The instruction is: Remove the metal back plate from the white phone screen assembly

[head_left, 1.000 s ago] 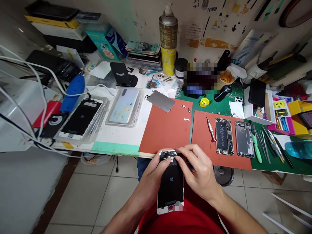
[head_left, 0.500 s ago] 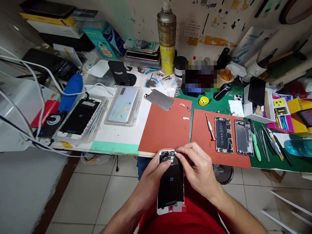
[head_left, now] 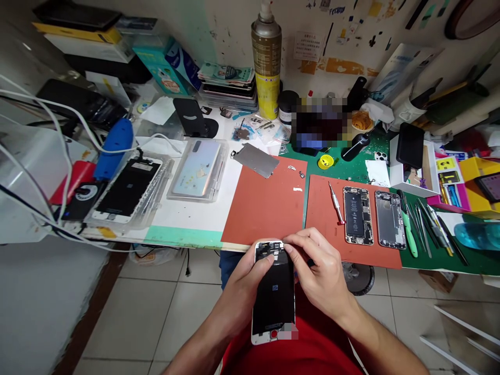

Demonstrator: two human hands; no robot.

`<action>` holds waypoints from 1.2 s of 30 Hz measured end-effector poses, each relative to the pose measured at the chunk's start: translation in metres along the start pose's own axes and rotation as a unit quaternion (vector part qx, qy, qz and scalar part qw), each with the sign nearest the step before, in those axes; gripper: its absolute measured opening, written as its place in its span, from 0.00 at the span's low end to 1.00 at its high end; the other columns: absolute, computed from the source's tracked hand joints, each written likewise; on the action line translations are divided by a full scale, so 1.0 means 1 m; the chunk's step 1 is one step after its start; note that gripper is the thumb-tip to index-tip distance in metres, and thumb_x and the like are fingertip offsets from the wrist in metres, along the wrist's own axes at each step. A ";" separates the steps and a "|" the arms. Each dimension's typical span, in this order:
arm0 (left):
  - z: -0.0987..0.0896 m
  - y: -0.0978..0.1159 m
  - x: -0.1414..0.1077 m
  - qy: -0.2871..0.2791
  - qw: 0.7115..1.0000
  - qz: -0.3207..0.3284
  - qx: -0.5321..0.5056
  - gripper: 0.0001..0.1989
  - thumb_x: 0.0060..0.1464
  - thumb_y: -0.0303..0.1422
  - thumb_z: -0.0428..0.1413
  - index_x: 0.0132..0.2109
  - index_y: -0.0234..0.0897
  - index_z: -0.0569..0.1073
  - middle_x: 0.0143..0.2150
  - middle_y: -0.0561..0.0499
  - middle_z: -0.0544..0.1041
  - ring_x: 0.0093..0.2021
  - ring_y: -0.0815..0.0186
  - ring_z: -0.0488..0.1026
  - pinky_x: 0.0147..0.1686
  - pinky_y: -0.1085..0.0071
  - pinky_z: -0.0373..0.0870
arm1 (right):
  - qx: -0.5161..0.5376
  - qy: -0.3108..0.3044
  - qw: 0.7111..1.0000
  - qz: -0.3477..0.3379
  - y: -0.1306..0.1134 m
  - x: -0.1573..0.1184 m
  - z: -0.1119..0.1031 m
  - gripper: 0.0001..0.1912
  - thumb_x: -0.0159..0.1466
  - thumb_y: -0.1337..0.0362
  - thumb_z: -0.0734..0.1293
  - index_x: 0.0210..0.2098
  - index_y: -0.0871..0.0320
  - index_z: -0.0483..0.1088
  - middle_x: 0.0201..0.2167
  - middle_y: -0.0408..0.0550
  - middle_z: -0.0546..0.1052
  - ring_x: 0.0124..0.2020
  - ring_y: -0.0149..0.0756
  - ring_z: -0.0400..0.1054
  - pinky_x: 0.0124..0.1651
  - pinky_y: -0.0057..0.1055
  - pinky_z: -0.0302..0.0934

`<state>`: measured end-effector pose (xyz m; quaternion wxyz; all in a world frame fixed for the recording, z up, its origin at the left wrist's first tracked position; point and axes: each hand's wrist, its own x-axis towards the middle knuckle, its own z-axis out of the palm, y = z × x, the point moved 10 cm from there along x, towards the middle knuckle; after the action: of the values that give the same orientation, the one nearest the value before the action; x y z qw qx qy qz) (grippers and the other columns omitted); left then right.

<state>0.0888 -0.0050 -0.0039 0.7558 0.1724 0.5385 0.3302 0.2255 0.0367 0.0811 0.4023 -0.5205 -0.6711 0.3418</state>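
A white-framed phone screen [head_left: 273, 304], its black back facing up, hangs over my lap just off the table's front edge. My left hand [head_left: 247, 272] is closed around its upper left side, with the thumb lying across the flex cables near the top. At the screen's top right corner my right hand [head_left: 318, 268] pinches thumb and forefinger together; whatever is between the tips is too small to make out. A thin grey metal plate [head_left: 257, 160] and small metal bits [head_left: 298, 189] lie on the brown mat beyond.
On the right mat [head_left: 367, 257] are a screwdriver [head_left: 336, 204], an opened phone body [head_left: 358, 216] and a grey phone housing [head_left: 389, 219]. Tweezers and a green-handled tool [head_left: 410, 237] lie further right. To the left are a boxed phone [head_left: 199, 166], another screen [head_left: 127, 188] and loose cables [head_left: 70, 156].
My right fingertips have shifted very slightly to the right at the screen's top corner. My left hand and the screen stay almost where they were.
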 end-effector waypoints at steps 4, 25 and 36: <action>0.000 0.000 -0.001 0.002 1.000 -0.002 0.004 0.21 0.62 0.46 0.64 0.56 0.40 0.76 0.41 0.50 0.79 0.39 0.64 0.72 0.37 0.73 0.71 | 0.008 0.009 1.000 0.006 0.000 0.000 -0.002 0.10 0.75 0.71 0.65 0.48 0.57 0.78 0.40 0.48 0.76 0.39 0.35 0.75 0.42 0.32 0.71; 0.000 0.024 0.001 -0.002 0.971 0.174 0.161 0.24 0.58 0.51 0.66 0.53 0.40 0.77 0.49 0.45 0.81 0.48 0.55 0.77 0.48 0.65 0.74 | -0.024 0.061 0.996 -0.055 -0.013 -0.009 -0.005 0.11 0.72 0.73 0.68 0.51 0.58 0.79 0.36 0.47 0.74 0.34 0.34 0.74 0.36 0.31 0.72; -0.004 0.022 0.005 0.057 0.963 0.198 0.173 0.21 0.59 0.51 0.64 0.51 0.40 0.79 0.50 0.45 0.81 0.46 0.56 0.77 0.49 0.64 0.73 | -0.060 0.101 0.990 -0.082 -0.022 -0.016 -0.006 0.11 0.72 0.74 0.68 0.51 0.58 0.77 0.36 0.49 0.76 0.34 0.37 0.75 0.37 0.33 0.72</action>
<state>0.0793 0.0137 0.0047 0.6024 0.3844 0.5846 0.3843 0.2238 0.0160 0.1000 0.4630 -0.5185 -0.6869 0.2120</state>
